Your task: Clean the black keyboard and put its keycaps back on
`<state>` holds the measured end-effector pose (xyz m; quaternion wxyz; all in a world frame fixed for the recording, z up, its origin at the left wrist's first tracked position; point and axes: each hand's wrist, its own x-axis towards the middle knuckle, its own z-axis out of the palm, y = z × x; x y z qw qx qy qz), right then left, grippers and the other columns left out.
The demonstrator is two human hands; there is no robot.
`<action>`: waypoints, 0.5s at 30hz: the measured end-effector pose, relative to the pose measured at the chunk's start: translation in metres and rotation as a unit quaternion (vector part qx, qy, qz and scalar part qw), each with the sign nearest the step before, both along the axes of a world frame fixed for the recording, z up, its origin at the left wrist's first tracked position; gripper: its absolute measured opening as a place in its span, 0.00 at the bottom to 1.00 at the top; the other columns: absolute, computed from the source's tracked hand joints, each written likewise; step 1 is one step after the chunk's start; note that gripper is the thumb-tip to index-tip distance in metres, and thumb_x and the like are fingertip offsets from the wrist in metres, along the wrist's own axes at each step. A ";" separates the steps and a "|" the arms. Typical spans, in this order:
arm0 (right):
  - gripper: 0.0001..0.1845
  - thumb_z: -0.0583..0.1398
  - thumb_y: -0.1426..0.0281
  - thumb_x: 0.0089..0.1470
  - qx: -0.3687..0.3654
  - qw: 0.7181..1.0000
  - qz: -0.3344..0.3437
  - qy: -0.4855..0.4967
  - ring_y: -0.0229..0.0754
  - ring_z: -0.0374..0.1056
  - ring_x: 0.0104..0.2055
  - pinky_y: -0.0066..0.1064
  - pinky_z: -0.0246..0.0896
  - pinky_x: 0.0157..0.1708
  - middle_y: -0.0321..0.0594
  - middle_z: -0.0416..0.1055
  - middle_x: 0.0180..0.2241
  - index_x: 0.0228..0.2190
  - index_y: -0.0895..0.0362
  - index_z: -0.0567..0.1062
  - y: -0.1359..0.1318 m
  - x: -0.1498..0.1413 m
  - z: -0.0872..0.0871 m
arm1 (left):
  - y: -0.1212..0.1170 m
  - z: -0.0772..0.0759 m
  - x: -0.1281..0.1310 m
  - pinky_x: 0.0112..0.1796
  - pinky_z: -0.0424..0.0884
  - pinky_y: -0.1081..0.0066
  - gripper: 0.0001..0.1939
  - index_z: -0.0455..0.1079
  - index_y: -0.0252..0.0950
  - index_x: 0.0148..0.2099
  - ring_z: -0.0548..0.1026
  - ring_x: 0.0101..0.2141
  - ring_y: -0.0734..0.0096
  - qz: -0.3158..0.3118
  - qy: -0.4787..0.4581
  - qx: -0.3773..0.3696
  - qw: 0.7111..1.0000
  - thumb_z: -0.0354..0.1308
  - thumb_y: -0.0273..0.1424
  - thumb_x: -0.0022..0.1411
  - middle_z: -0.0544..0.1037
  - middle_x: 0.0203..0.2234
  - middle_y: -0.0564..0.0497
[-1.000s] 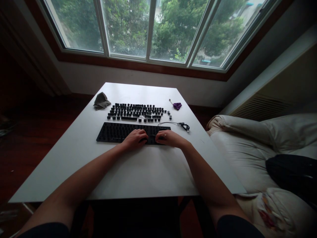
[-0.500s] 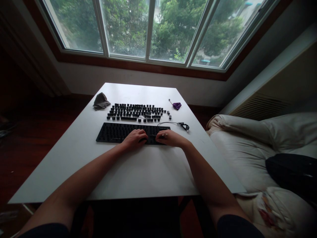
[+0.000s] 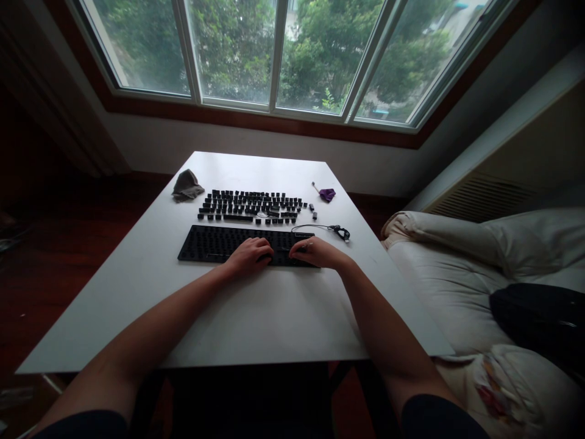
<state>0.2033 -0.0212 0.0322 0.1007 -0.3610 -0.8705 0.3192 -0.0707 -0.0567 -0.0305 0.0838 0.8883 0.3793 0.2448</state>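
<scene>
A black keyboard (image 3: 219, 244) with its keycaps off lies across the white table in front of me. My left hand (image 3: 251, 253) rests on its middle part, fingers curled over it and thumb near the front edge, holding it. Over the keyboard's right part, my right hand (image 3: 308, 251) is closed in a pinch. A thin dark shape shows at its fingertips, too small and dark to name. Behind the keyboard, many loose black keycaps (image 3: 247, 198) stand in rows, with the long space bar (image 3: 237, 218) among the nearest ones.
A coiled black cable (image 3: 339, 231) lies right of the keyboard. Farther back are a grey cloth (image 3: 186, 185) at the left, and a purple cloth (image 3: 327, 194) beside a thin stick (image 3: 315, 186) at the right. A pale sofa (image 3: 439, 268) stands right of the white table (image 3: 274, 317).
My right hand has lifted slightly and shifted a little to the right over the keyboard. My left hand stays where it was on the keyboard.
</scene>
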 end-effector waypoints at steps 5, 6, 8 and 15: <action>0.15 0.61 0.58 0.59 -0.014 1.000 0.002 0.009 0.38 0.69 0.27 0.27 0.59 0.28 0.38 0.81 0.32 0.39 0.54 0.84 0.006 0.004 -0.005 | 0.000 -0.001 0.000 0.48 0.66 0.62 0.08 0.75 0.41 0.45 0.73 0.45 0.62 0.001 0.000 -0.002 1.000 0.57 0.31 0.66 0.76 0.43 0.47; 0.16 0.61 0.58 0.59 -0.018 1.000 0.001 0.012 0.38 0.69 0.27 0.27 0.59 0.27 0.38 0.81 0.32 0.39 0.54 0.84 0.007 0.005 -0.006 | 0.000 -0.001 0.000 0.48 0.66 0.62 0.08 0.75 0.41 0.45 0.73 0.45 0.62 0.001 0.000 -0.002 1.000 0.57 0.31 0.66 0.76 0.43 0.47; 0.16 0.62 0.58 0.58 -0.028 0.999 -0.002 0.018 0.38 0.69 0.27 0.27 0.60 0.27 0.38 0.81 0.31 0.39 0.54 0.84 0.008 0.005 -0.007 | 0.000 -0.002 0.000 0.48 0.66 0.62 0.08 0.75 0.40 0.45 0.73 0.45 0.62 0.000 0.001 -0.001 1.000 0.56 0.31 0.66 0.76 0.44 0.47; 0.17 0.64 0.55 0.55 -0.115 0.989 -0.029 0.087 0.42 0.75 0.35 0.31 0.70 0.35 0.40 0.81 0.34 0.39 0.54 0.83 0.015 0.013 -0.011 | 0.000 -0.001 0.000 0.47 0.66 0.62 0.08 0.74 0.41 0.45 0.74 0.44 0.62 -0.004 0.006 -0.001 1.000 0.57 0.32 0.66 0.76 0.44 0.47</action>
